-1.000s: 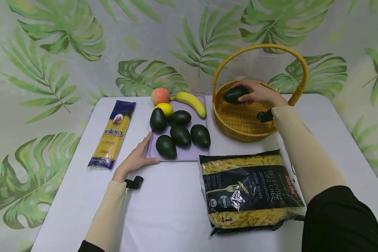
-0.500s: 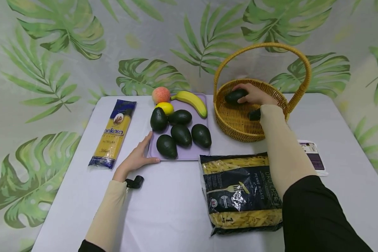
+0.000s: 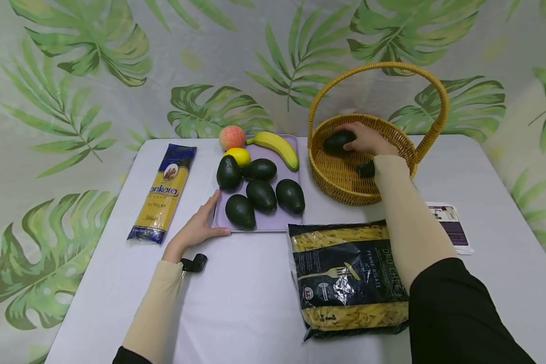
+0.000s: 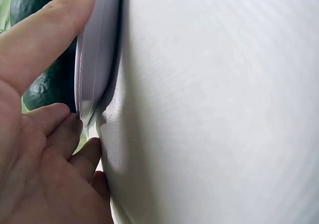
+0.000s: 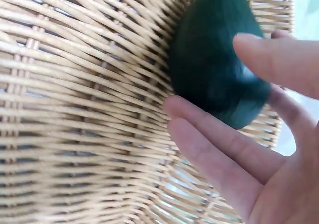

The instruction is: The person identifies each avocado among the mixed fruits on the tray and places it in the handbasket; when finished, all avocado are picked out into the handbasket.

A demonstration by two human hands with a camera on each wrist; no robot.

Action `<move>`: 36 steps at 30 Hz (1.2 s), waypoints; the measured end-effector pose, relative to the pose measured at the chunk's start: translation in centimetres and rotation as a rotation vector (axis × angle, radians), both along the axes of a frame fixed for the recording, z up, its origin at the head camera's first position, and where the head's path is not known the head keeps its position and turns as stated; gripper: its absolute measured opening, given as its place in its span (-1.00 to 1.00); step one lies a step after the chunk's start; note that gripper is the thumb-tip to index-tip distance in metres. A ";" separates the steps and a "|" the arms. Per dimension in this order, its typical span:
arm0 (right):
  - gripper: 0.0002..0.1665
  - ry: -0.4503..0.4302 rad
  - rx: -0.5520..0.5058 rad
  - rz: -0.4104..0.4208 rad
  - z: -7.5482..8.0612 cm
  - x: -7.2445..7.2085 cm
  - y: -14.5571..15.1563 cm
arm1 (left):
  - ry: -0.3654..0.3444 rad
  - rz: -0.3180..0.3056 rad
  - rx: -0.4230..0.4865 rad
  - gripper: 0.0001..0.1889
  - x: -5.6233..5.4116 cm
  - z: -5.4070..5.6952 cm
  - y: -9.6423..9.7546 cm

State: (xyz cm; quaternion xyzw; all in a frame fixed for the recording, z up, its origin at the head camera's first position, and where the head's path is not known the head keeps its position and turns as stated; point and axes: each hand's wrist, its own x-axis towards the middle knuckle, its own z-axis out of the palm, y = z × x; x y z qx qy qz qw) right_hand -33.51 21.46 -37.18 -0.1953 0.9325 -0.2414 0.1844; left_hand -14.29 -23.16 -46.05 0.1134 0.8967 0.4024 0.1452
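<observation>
Inside the wicker basket [image 3: 341, 189], at its left side, my right hand [image 3: 367, 139] holds a dark green avocado [image 3: 335, 143]. The right wrist view has the thumb [image 5: 264, 59] on this avocado [image 5: 212, 50], which lies against the woven wall, with the other fingers along its lower side. My left hand [image 3: 194, 231] rests spread at the near left corner of a lilac tray [image 3: 273, 222], its thumb and fingertips at the rim. On the tray lie several avocados [image 3: 261, 195], a banana [image 3: 276, 148] and a lemon [image 3: 238, 156]. A peach [image 3: 232, 137] sits at the back left corner.
A pasta bag [image 3: 346, 278] lies in front of the basket, partly under the right forearm. At the left is a slim spaghetti packet [image 3: 163, 194]. A white and purple package [image 3: 452, 227] shows beyond the right sleeve. The basket's tall handle [image 3: 382, 65] arches over it.
My right hand has lowered the avocado deeper into the basket, and the forearm has swung left across the pasta bag, uncovering the white and purple package. The left hand has stayed put.
</observation>
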 end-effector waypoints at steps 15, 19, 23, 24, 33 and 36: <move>-0.34 -0.071 -0.421 -0.093 2.4 3.0 2.8 | -0.009 0.004 -0.006 0.14 0.0 -0.3 0.1; -0.40 -0.049 -0.486 -0.038 2.9 4.4 2.4 | -0.007 0.001 -0.011 0.15 0.0 -0.3 0.0; -0.45 -0.067 -0.530 0.025 3.1 6.0 1.2 | 0.001 -0.004 -0.011 0.15 0.0 -0.2 0.0; -0.46 -0.074 -0.532 0.041 3.1 6.3 0.8 | 0.000 -0.003 -0.010 0.15 0.0 -0.1 0.0; -0.42 -0.136 -0.508 0.223 2.2 9.4 -3.2 | -0.013 0.005 -0.008 0.13 0.1 0.0 0.1; -0.39 -0.137 -0.468 0.296 1.8 10.2 -4.6 | -0.013 0.009 -0.011 0.13 0.1 0.0 0.1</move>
